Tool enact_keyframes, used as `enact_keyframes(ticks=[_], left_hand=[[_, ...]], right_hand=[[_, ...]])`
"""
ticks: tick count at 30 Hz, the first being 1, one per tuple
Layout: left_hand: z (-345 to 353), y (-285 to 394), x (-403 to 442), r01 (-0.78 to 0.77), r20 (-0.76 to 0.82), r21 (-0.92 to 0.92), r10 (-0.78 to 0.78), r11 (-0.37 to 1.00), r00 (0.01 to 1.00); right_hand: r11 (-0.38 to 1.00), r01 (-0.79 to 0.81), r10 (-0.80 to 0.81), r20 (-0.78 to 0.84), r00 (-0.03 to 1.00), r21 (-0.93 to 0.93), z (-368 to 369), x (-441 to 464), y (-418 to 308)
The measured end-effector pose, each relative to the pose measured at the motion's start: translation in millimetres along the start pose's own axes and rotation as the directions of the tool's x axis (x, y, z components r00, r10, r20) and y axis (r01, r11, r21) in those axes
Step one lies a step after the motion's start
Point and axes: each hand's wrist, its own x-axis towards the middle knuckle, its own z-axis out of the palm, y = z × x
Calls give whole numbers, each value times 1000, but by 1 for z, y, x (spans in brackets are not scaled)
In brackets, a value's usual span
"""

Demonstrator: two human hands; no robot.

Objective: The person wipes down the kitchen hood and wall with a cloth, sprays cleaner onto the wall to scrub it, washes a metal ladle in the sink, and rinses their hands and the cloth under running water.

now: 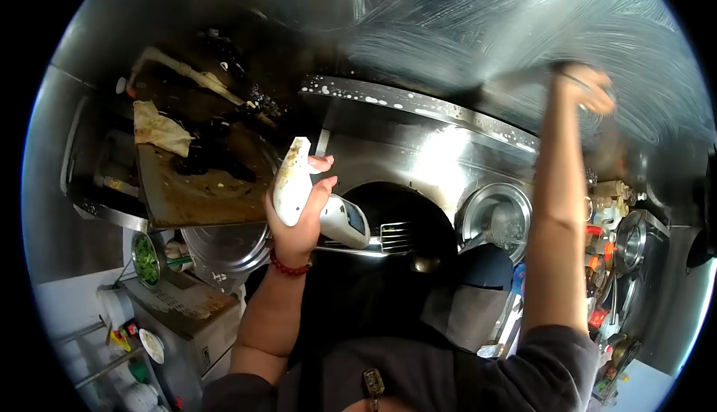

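My left hand (308, 206) is wrapped round a white spray bottle (293, 180) with brown stains on its head. The bottle lies slanted, its body pointing down to the right. My right hand (588, 89) is stretched far up to the right, against the steel wall (448, 42), which carries swirled, whitish streaks. Motion smears its fingers, so whether anything is in them is hidden. Below the hands sits a dark wok (407, 206) in a steel stove top. A slotted spatula (396, 238) lies near the bottle's lower end.
White foam drops dot a steel ledge (418, 103) along the wall. A steel pot (494, 221) stands right of the wok. At left are a greasy brown board (198, 199), a metal lid (224, 251) and a bowl of greens (147, 259). Bottles (597, 240) line the right side.
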Motion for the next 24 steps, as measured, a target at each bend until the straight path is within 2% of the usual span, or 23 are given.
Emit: enact_keyframes(ticks=[1, 2, 3, 4, 5, 6, 7, 8, 9, 10, 12, 13, 14, 15, 16, 17, 18, 19, 20, 21, 22, 23, 24], left_hand=[[-1, 2, 0, 46, -56, -71, -50, 996, 997], [-4, 4, -1, 83, -106, -145, -99, 986, 989], [-10, 2, 0, 65, -107, -116, -78, 991, 991], [-16, -3, 1, 33, -119, -126, -49, 991, 992], [-17, -3, 3, 0, -138, -104, -14, 995, 990], [-16, -3, 2, -25, -163, -79, 12, 997, 987], [-16, -6, 2, -51, -156, -62, 41, 997, 987], [-16, -7, 4, -82, -144, -43, 75, 996, 987], [-12, -9, 7, -108, -175, -15, 104, 994, 979], [-13, -12, 12, -146, -146, 10, 145, 989, 978], [-4, -11, 17, -135, -204, -15, 129, 991, 970], [-4, -20, 18, -114, -214, -50, 101, 992, 972], [-2, -8, 18, -91, -220, -35, 81, 995, 972], [-1, -11, 18, -41, -224, -111, 15, 993, 974], [-3, -20, 22, 6, -213, -194, -48, 981, 976], [-4, -33, 26, -43, -200, -216, -1, 975, 980], [-6, -35, 30, -7, -152, -216, -27, 976, 988], [-6, -35, 29, 6, -148, -199, -36, 980, 988], [-4, -35, 30, 18, -144, -168, -43, 986, 989], [1, -29, 29, -25, -137, -109, 10, 994, 991], [3, -25, 29, -78, -125, -52, 71, 996, 990], [5, -25, 30, -114, -92, -21, 112, 993, 989], [8, -25, 28, -41, -39, -82, 38, 996, 999]], right_hand=[[970, 233, -229, 60, 972, -69, 14, -29, 4], [850, 507, -482, 176, 858, -142, 24, -71, 10], [675, 725, -661, 325, 676, -134, 28, -114, 10], [503, 863, -737, 503, 452, -39, 29, -158, 7], [354, 929, -707, 681, 191, 107, 30, -197, 3], [252, 922, -596, 798, -90, 292, 33, -233, 4], [217, 861, -425, 838, -341, 461, 40, -270, 5], [147, 704, -696, 578, -425, 695, 75, -312, 41], [-111, 672, -620, 478, -623, 732, 86, -335, 46], [-356, 589, -583, 320, -747, 726, 93, -343, 55], [-102, 506, -431, 421, -799, 857, 87, -320, 94], [-208, 475, -535, 308, -787, 855, 68, -279, 115], [76, 550, 41, 548, -835, 832, 46, -240, 92], [46, 535, 22, 535, -845, 844, 45, -196, 119], [-339, 389, 87, 440, -894, 857, 32, -149, 128], [-613, 109, 122, 230, -966, 783, 30, -104, 118], [-106, 449, 1, 452, -892, 887, 26, -62, 82], [-839, 292, -151, 319, -936, 459, 39, -15, 40], [-700, 532, -231, 554, -800, 476, 25, 1, -10], [-547, 744, -293, 745, -599, 384, 11, 16, -62], [-417, 826, -658, 502, -562, 379, 27, 41, -82], [-404, 898, -832, 339, -440, 172, 33, 39, -103], [-201, 977, -951, 226, -213, 72, 44, 6, -134]])
